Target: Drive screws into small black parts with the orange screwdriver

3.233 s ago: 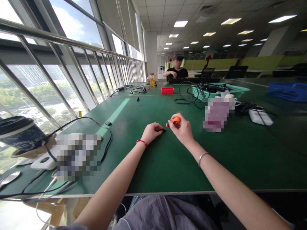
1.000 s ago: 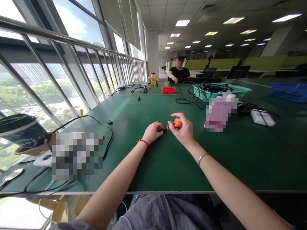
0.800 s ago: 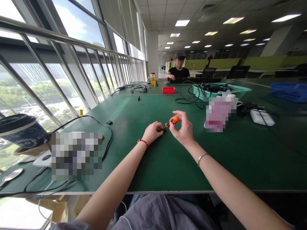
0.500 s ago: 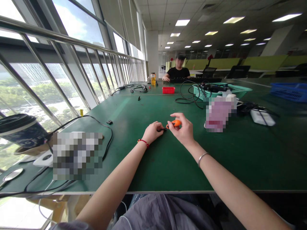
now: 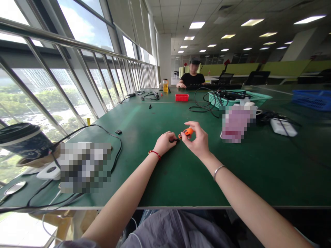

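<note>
In the middle of the table, my left hand (image 5: 166,143) pinches a small black piece (image 5: 173,140), mostly covered by the fingers. My right hand (image 5: 198,137) is closed around the handle of a short orange-and-black screwdriver (image 5: 189,131), thumb and fingers on its sides. The screwdriver's front end points left and down at the black piece; whether the two touch is too small to make out. Both hands are close together, just above or on the green table (image 5: 170,179).
Left are a paper cup (image 5: 24,143), cables and a blurred pale item (image 5: 85,165). A small black part (image 5: 118,132) lies nearby. Farther off are a red tray (image 5: 182,97), a green basket (image 5: 258,98), a blurred pink item (image 5: 236,124), a blue basket (image 5: 310,100) and a seated person (image 5: 192,79).
The screwdriver handle has turned in my right hand, showing more of its black grooves, and its rear end has shifted slightly left. My left hand stays in place.
</note>
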A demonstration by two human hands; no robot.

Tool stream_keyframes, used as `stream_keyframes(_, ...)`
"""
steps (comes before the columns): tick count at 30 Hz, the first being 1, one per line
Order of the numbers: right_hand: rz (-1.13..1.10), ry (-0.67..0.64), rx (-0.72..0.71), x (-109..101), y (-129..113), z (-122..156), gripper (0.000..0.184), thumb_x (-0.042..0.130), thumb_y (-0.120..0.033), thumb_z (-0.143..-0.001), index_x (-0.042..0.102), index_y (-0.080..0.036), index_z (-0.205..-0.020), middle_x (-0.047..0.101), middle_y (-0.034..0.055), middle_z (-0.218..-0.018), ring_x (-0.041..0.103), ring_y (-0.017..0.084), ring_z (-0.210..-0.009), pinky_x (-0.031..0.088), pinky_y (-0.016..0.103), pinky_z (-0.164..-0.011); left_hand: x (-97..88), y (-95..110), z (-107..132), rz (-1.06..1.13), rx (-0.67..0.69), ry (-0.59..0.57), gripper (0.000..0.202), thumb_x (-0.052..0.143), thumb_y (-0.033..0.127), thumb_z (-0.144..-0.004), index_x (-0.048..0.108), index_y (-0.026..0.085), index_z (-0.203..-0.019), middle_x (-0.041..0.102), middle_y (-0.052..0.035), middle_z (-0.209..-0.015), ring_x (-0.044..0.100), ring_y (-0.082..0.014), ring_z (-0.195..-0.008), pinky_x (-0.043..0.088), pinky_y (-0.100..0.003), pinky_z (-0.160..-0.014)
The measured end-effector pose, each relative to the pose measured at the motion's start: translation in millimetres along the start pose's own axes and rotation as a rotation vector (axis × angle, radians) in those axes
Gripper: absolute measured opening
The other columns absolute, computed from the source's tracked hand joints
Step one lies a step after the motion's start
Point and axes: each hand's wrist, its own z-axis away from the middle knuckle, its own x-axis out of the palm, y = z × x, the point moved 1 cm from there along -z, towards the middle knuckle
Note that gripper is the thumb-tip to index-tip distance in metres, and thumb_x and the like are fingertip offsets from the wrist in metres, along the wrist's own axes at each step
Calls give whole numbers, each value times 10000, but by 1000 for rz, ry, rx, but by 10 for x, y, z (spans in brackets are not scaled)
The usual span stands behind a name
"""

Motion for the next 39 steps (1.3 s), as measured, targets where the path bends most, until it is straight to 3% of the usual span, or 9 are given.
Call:
stream_keyframes(4, -20, 2, -35, -2, -16, -4, 290, 540, -276, -771, 528, -195, -1049, 600, 3, -720, 551, 154, -618, 455, 278, -652, -2, 7, 2, -12, 0, 1, 53, 586, 171, -727, 576, 162, -675, 540, 4, -744, 516, -107, -640, 419, -224, -613)
stream_keyframes(9, 39, -3, 11, 4, -8, -7, 164, 571, -378, -790, 579, -222, -841, 559, -20, -588, 526, 149, -570, 429, 265, -605, 1, 9, 5, 9, 6, 3, 46, 585, 144, -714, 577, 160, -672, 538, 5, -743, 517, -104, -639, 425, -224, -627)
stream_keyframes(15, -12, 9, -35, -5, -4, -3, 291, 549, -265, -763, 536, -204, -1048, 586, -7, -694, 545, 152, -609, 457, 279, -645, 12, -16, 1, 15, 1, 7, 52, 589, 166, -722, 575, 160, -672, 534, 6, -742, 517, -105, -645, 424, -223, -621)
stream_keyframes(21, 27, 7, 8, 0, -11, -9, 162, 583, -358, -779, 571, -228, -874, 528, -31, -574, 523, 146, -571, 437, 267, -604, 8, -7, 5, 25, 5, 5, 47, 580, 152, -716, 577, 158, -670, 531, 3, -737, 512, -104, -637, 419, -226, -624)
stream_keyframes(26, -43, 8, -27, 6, -3, 9, 352, 563, -267, -758, 499, -222, -1102, 594, -2, -750, 559, 151, -640, 469, 288, -667, -8, 14, 7, 15, -7, 5, 54, 588, 167, -718, 569, 161, -668, 529, 7, -724, 506, -106, -633, 412, -221, -610)
stream_keyframes(33, 3, 1, 5, -2, -28, -6, 197, 587, -332, -771, 565, -223, -933, 489, -44, -559, 500, 141, -548, 430, 266, -587, 13, -26, -2, 32, 14, 6, 46, 590, 145, -714, 573, 156, -672, 528, 3, -729, 512, -108, -642, 418, -228, -623)
stream_keyframes(39, -41, 21, -37, 1, -25, -4, 339, 564, -269, -760, 512, -214, -1091, 582, -10, -722, 543, 146, -608, 463, 288, -658, 4, -14, -4, 26, 7, 7, 68, 597, 147, -712, 565, 156, -654, 522, 7, -708, 505, -107, -630, 411, -223, -605)
